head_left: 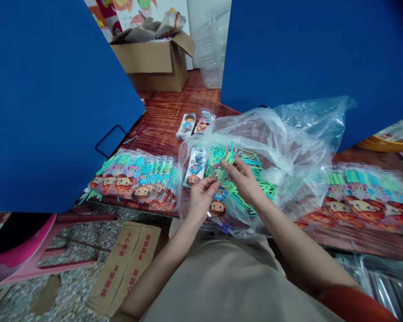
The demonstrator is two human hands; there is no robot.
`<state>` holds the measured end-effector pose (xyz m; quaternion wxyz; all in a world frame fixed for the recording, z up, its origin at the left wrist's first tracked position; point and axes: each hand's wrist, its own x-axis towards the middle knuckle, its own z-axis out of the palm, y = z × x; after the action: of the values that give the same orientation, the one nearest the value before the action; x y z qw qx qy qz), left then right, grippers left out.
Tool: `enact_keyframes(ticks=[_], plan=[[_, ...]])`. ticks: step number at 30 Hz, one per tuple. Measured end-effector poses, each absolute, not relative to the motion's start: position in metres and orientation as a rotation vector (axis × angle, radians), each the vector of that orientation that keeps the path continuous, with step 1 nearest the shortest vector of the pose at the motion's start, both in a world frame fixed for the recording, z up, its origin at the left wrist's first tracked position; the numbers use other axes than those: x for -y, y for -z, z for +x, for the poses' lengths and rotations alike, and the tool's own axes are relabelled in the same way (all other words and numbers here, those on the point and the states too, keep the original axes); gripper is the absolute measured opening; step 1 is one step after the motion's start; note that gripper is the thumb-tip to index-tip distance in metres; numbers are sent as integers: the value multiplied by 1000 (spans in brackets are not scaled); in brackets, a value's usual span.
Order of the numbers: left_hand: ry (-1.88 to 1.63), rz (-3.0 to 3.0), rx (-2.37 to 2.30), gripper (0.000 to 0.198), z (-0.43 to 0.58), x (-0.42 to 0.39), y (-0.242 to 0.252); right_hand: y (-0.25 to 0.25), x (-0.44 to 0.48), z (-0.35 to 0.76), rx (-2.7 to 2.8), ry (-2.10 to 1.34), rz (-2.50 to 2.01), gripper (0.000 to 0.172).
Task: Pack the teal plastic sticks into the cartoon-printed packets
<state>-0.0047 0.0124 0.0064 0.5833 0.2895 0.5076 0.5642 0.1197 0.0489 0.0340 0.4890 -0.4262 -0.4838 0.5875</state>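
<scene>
My left hand (202, 197) is closed, its thumb and fingertips pinching the top of a small clear packet (218, 206) printed with a cartoon face. Just above it, my right hand (244, 178) grips a bundle of thin green and blue sticks (227, 162), whose lower ends are at the packet's mouth; how far in they reach I cannot tell. Beneath both hands, a heap of loose green and blue sticks (251, 165) lies in a large clear plastic bag (285, 138). A stack of flat printed packets (195, 167) lies to the left of the loose sticks.
Filled packets lie in a left row (147, 185) and a right row (362, 201) along the table's front edge. Two small packet stacks (187, 125) sit behind. Blue panels (309, 49) flank the wooden table (164, 107); a cardboard box (154, 67) stands at the back.
</scene>
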Motion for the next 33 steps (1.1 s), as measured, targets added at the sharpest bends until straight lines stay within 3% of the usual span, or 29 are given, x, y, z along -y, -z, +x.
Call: enact_keyframes(ticks=[7,14,21,27,30,33], plan=[[-1321,663,-1185,32,-4,-12,-3,-29,-53,125,1122,-1429,-1023,39],[-1343,651,-1173,34,-7,-11,-4,-29,-48,123,1113,-1355,-1105,27],[-1344,652,-1148,34,-9,-9,-4,-32,-51,128,1073,-1311,-1059,29],[-1338,648,-1135,34,-11,-6,-6,-35,-52,141,1482,-836,-1116,43],[-1346,644,-1116,36,-9,-5,-8,-41,-45,144,1788,-931,-981,35],[-1352,643,-1124,36,-9,-4,-11,-45,-42,147,1723,-981,-954,34]])
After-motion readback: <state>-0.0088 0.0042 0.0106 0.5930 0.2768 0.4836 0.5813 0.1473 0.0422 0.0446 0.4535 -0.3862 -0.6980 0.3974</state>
